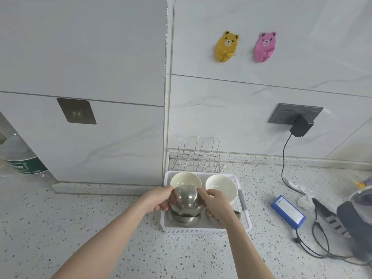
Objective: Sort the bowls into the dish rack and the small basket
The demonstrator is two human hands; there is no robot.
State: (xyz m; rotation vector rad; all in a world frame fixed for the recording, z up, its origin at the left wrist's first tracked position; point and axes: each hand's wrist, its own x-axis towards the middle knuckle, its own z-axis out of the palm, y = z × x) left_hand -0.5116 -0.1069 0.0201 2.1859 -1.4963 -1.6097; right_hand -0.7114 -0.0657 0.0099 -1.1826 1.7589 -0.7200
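A white perforated basket sits on the counter by the wall corner. Both my hands hold one steel bowl tilted on its side above the basket's left half; my left hand grips its left rim, my right hand its right rim. Another steel bowl lies under it. Two white bowls stand on edge at the back, one on the left and one on the right. An empty wire dish rack stands behind the basket against the wall.
A blue battery pack with black cables lies to the right, fed from a charger in the wall socket. A dark bag sits at the far right. A water bottle stands far left beside a tiled pillar.
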